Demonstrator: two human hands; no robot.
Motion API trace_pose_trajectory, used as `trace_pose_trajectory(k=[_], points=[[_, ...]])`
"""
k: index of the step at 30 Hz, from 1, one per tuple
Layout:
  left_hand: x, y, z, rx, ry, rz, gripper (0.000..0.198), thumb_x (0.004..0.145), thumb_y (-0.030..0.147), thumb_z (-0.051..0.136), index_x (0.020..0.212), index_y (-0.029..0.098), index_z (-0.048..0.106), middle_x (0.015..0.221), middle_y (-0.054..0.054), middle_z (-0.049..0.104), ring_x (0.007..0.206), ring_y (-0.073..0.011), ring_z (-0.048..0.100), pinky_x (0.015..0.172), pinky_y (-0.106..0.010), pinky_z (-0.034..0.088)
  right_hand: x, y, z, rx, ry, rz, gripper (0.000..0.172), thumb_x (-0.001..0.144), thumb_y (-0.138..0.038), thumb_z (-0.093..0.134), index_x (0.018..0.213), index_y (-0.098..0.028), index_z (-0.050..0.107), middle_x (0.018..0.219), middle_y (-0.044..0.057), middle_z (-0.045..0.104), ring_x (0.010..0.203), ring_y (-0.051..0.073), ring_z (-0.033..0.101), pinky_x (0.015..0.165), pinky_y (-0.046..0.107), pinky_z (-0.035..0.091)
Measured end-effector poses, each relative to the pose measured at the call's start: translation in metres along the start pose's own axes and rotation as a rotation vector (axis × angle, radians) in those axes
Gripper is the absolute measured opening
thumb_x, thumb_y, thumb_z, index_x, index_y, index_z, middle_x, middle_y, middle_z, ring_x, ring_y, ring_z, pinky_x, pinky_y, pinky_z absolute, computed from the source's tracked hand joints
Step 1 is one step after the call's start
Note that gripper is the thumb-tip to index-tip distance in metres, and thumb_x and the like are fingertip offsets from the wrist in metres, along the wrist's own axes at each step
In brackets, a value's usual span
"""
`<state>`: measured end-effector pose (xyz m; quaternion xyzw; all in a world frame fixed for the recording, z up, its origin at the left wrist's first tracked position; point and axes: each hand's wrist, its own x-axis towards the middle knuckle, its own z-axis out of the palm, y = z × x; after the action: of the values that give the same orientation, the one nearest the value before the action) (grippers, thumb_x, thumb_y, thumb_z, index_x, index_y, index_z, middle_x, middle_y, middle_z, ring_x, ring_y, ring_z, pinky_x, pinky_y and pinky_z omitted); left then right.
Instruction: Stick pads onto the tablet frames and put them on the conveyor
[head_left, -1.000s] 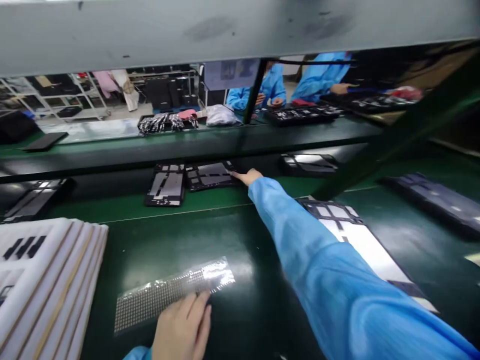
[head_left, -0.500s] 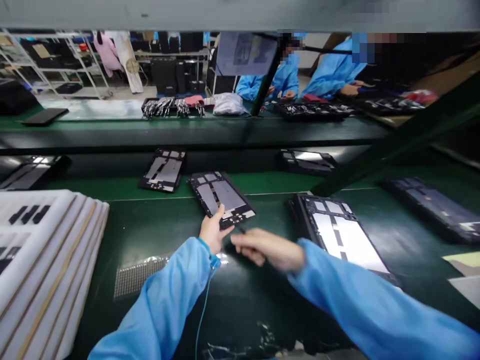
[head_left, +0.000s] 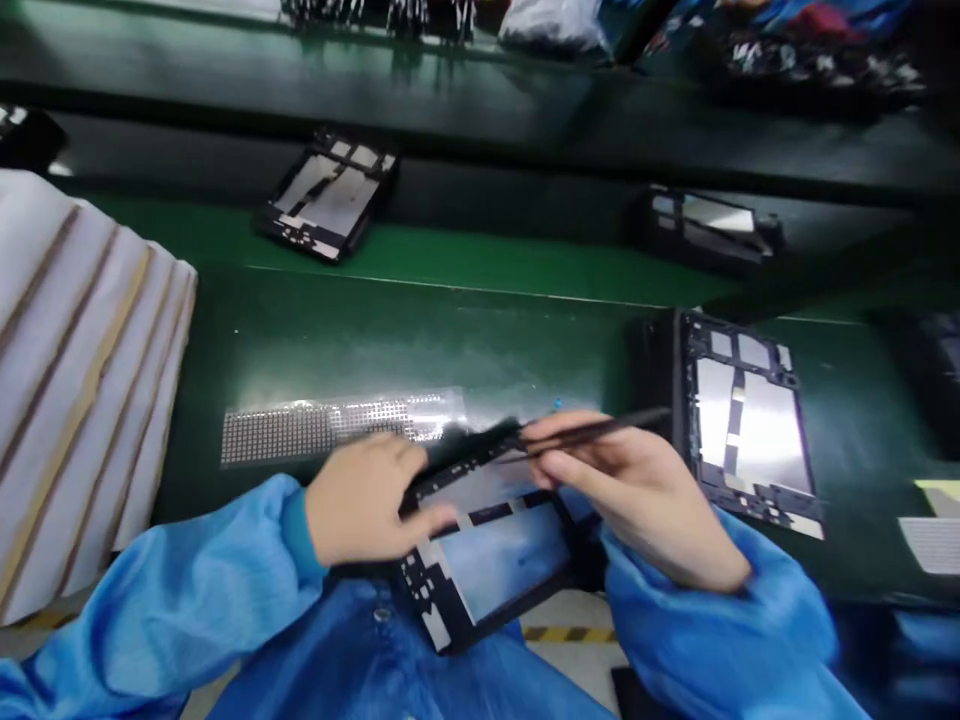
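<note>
My left hand's (head_left: 371, 500) fingers grip a flat black-and-silver rectangular device (head_left: 502, 560), near centre; my right hand (head_left: 649, 495) pinches a slim dark tweezer-like tool (head_left: 600, 431). Device probably stiff, fragile; I'd hold its edges.

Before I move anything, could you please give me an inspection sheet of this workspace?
Surface: green bench, glossy, with reflections.
Work items: dark-framed panel, tilted, in hand; sheet of small squares on the bench.
Clutter: white stack at the left; papers at the right.
Hands: left hand grips the panel, thumb on its face; right hand holds a dark slim tool over it, tip contact unclear.
Cables: nothing seen.
Surroundings: similar panel to the right, another farther back; raised ledge behind, bearing a pale plastic bag.
</note>
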<state>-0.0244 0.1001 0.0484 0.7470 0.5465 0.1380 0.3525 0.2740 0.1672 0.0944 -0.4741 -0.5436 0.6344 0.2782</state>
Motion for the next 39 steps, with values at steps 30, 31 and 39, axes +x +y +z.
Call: trace_pose_trajectory(k=[30, 31, 39], points=[[0.032, -0.051, -0.020, 0.475, -0.023, 0.104, 0.043, 0.124, 0.044, 0.044, 0.127, 0.027, 0.083, 0.106, -0.006, 0.083, 0.081, -0.0208, 0.074, 0.065, -0.031, 0.037, 0.044, 0.027, 0.046, -0.160, -0.144, -0.178, 0.017, 0.113, -0.041, 0.086, 0.123, -0.028, 0.082, 0.117, 0.005, 0.092, 0.109, 0.026, 0.090, 0.101, 0.042, 0.078], [0.032, -0.051, -0.020, 0.462, -0.019, 0.105, 0.043, 0.124, 0.044, 0.044, 0.127, 0.027, 0.083, 0.106, -0.006, 0.084, 0.081, -0.0205, 0.074, 0.065, -0.032, 0.037, 0.024, 0.031, 0.054, -0.144, -0.035, -0.171, 0.015, 0.114, -0.039, 0.084, 0.127, -0.031, 0.081, 0.118, 0.005, 0.092, 0.108, 0.026, 0.091, 0.100, 0.044, 0.079], [0.032, -0.051, -0.018, 0.449, -0.016, 0.109, 0.046, 0.123, 0.043, 0.041, 0.127, 0.028, 0.085, 0.110, -0.006, 0.087, 0.081, -0.0224, 0.075, 0.064, -0.033, 0.037, -0.052, 0.076, 0.110, -0.153, 0.227, -0.372, 0.029, 0.113, -0.011, 0.070, 0.133, -0.033, 0.073, 0.114, 0.006, 0.087, 0.107, 0.027, 0.088, 0.098, 0.050, 0.076]])
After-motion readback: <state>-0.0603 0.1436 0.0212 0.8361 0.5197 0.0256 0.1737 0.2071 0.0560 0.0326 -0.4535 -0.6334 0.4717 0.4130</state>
